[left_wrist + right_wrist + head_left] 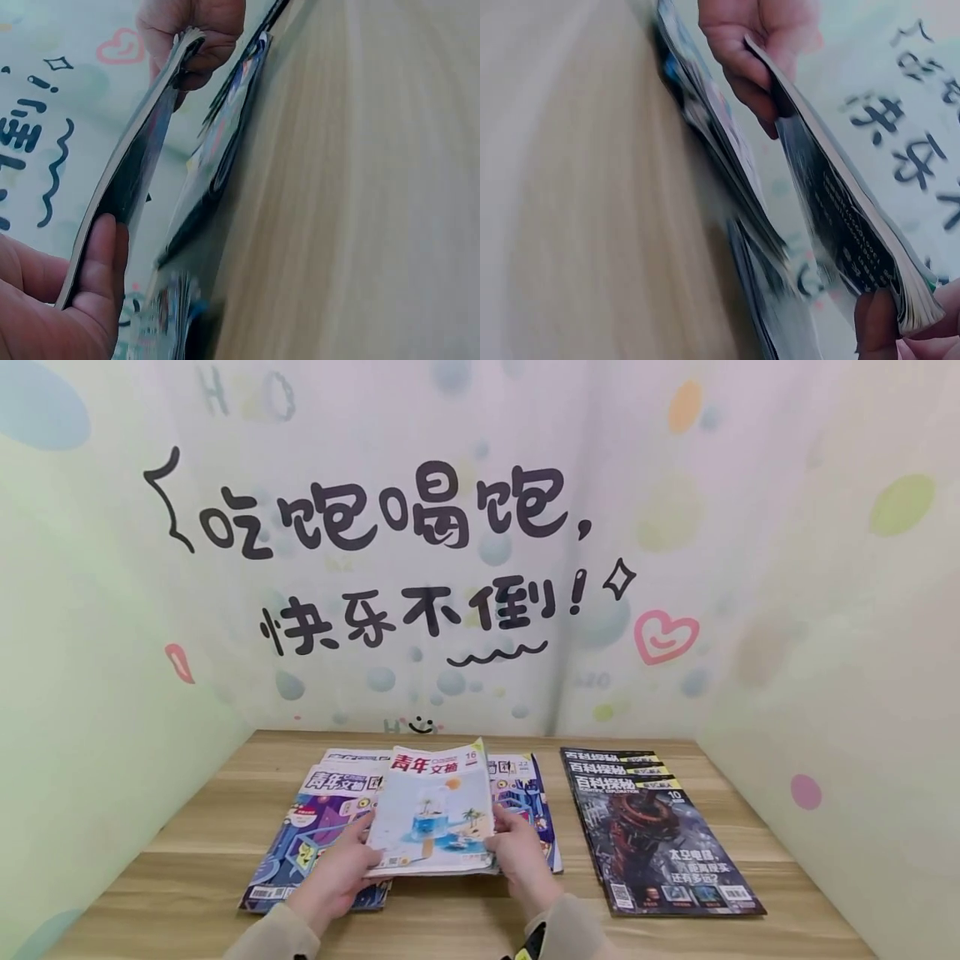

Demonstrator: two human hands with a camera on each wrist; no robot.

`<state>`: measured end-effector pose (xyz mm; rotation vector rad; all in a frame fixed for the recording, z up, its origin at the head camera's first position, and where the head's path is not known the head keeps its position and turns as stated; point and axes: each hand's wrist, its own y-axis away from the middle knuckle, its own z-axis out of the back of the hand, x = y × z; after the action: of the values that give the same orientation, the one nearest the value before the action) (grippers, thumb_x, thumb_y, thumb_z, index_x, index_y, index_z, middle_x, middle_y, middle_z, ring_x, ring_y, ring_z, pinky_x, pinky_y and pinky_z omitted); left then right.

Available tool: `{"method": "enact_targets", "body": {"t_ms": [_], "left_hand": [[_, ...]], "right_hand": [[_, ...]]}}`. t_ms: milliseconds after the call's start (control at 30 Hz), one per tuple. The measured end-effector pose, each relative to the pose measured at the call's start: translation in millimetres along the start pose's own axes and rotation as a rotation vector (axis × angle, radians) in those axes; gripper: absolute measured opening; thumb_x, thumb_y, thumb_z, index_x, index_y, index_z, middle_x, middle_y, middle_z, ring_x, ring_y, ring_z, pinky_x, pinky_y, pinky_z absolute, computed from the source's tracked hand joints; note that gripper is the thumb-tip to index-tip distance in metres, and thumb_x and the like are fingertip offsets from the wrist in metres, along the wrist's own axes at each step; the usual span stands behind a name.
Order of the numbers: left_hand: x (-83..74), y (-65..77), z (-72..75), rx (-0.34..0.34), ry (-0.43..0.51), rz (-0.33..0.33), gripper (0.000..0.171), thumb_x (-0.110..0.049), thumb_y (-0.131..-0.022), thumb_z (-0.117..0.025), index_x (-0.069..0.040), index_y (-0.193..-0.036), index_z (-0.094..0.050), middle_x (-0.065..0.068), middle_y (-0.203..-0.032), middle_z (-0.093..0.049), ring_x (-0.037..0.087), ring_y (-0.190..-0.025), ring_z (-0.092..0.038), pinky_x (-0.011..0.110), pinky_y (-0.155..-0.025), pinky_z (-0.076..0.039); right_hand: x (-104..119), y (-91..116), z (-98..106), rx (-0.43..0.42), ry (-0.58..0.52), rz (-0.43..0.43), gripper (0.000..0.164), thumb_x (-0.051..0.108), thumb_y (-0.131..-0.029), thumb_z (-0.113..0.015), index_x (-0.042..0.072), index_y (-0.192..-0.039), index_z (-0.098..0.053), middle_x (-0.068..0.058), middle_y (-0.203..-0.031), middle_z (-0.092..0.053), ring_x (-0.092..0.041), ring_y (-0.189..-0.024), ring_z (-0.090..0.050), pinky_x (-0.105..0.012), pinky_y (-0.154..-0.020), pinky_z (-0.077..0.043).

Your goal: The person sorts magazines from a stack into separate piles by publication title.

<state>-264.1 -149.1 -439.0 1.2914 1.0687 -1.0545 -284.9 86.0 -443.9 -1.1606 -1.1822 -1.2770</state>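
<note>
Both hands hold a light-covered magazine (431, 810) with a red title and a beach picture, raised off the table. The left hand (341, 870) grips its left edge and the right hand (523, 857) its right edge. In the left wrist view, fingers of the left hand (64, 300) lie under the magazine (112, 176), which is seen edge-on with a gap to the things below. Its dark back cover with white print shows on the magazine (847, 217) in the right wrist view. Beneath and behind lie purple magazines (292, 852) at the left and a blue-purple magazine (525, 797) at the right, both partly hidden.
An overlapping pile of dark magazines (660, 843) lies at the right of the wooden table (465, 927). A printed curtain (420, 410) rises behind the table's back edge, with pale walls on both sides.
</note>
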Motion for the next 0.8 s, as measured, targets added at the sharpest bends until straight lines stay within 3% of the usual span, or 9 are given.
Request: {"method": "enact_targets", "body": {"t_ms": [200, 467, 633, 800], "left_hand": [[2.3, 13.8, 35.3, -0.013, -0.034, 0.005, 0.074, 0.014, -0.085, -0.04, 0.003, -0.152, -0.008, 0.032, -0.134, -0.038, 0.023, -0.089, -0.062, 0.039, -0.077, -0.056], [4.9, 29.1, 78.7, -0.017, -0.021, 0.04, 0.074, 0.015, -0.087, -0.037, 0.004, -0.151, -0.001, 0.035, -0.133, -0.033, 0.023, -0.089, -0.061, 0.039, -0.077, -0.055], [8.5, 32.9, 97.5, -0.004, -0.03, 0.064, 0.073, 0.015, -0.089, -0.036, 0.004, -0.151, 0.002, 0.036, -0.137, -0.025, 0.02, -0.091, -0.059, 0.036, -0.079, -0.054], [9.1, 35.0, 108.2, -0.007, -0.066, 0.101, 0.072, 0.014, -0.089, -0.036, 0.007, -0.149, 0.003, 0.036, -0.133, -0.027, 0.02, -0.089, -0.059, 0.037, -0.078, -0.053]], "right_hand": [[2.8, 10.5, -35.7, 0.024, -0.041, 0.008, 0.068, -0.017, -0.069, -0.052, -0.011, -0.136, -0.045, -0.014, -0.1, -0.05, -0.025, -0.091, -0.046, -0.028, -0.069, -0.044], [3.2, 22.5, -77.0, 0.11, -0.113, -0.055, 0.065, -0.018, -0.073, -0.052, -0.013, -0.138, -0.041, -0.014, -0.106, -0.052, -0.024, -0.095, -0.051, -0.029, -0.075, -0.05], [0.0, 28.6, -94.2, 0.135, -0.134, -0.08, 0.065, -0.018, -0.073, -0.053, -0.012, -0.137, -0.041, -0.014, -0.108, -0.051, -0.025, -0.097, -0.05, -0.03, -0.078, -0.049], [-3.5, 30.9, -102.3, 0.161, -0.086, -0.102, 0.06, -0.016, -0.075, -0.057, -0.011, -0.134, -0.046, -0.01, -0.1, -0.053, -0.021, -0.091, -0.053, -0.031, -0.077, -0.05]]}}
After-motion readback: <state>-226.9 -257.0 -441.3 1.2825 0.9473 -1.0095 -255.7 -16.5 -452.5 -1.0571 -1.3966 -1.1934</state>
